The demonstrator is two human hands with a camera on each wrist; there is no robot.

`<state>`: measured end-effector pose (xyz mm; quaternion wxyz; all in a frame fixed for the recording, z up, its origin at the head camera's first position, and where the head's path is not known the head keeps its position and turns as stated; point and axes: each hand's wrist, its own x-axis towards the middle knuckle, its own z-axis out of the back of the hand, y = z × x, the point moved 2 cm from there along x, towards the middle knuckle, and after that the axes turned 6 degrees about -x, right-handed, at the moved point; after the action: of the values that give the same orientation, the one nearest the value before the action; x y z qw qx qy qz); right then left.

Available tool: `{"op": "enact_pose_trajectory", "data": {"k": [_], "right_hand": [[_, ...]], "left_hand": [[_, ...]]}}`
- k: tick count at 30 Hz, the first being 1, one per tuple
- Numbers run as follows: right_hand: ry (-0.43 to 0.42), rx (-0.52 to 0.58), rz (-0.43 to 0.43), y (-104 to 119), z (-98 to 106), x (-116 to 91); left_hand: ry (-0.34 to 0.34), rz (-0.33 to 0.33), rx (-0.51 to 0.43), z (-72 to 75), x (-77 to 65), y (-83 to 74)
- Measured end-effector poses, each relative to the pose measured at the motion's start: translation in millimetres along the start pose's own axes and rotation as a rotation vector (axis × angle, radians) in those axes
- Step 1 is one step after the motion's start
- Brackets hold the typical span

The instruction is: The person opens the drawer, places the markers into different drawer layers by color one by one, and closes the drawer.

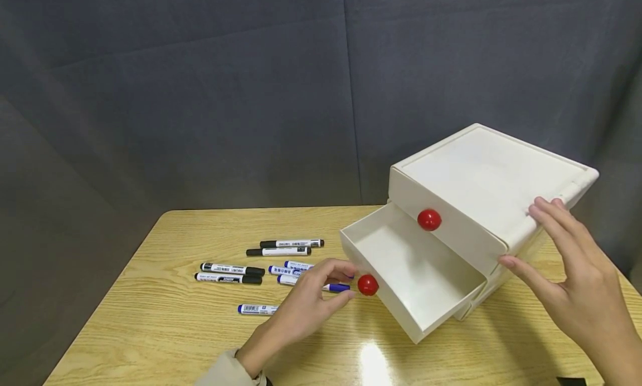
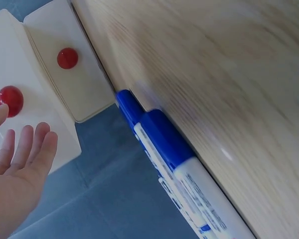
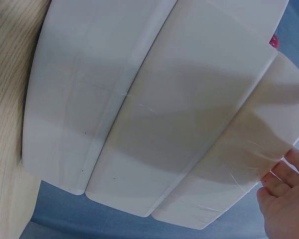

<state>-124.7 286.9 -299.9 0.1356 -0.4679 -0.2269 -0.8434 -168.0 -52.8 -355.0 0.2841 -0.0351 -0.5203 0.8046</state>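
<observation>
A white drawer cabinet (image 1: 494,174) stands at the right, its middle drawer (image 1: 421,269) pulled out and bare inside. That drawer's front carries a round red knob (image 1: 368,284). My left hand (image 1: 313,297) is at this knob, thumb and fingers spread apart around it; in the left wrist view the thumb overlaps the knob's edge, and contact is unclear. My right hand (image 1: 582,269) rests its fingertips on the cabinet's top right edge, with the thumb near the front corner. The right wrist view shows the cabinet's side panel (image 3: 164,119) and the fingers at its upper edge.
Blue-capped whiteboard markers (image 2: 167,137) lie beside and partly behind my left hand. Black-capped markers (image 1: 230,269) lie in pairs farther left and back. The closed top drawer has a red knob (image 1: 429,220), and the bottom drawer another (image 2: 67,58). A dark curtain (image 1: 225,96) hangs behind the table.
</observation>
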Motion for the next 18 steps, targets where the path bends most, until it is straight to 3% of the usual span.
{"op": "enact_pose_trajectory", "data": {"k": [18], "right_hand": [[-0.002, 0.009, 0.001, 0, 0, 0]], "left_hand": [[-0.082, 0.036, 0.082, 26.9, -14.4, 21.0]]}}
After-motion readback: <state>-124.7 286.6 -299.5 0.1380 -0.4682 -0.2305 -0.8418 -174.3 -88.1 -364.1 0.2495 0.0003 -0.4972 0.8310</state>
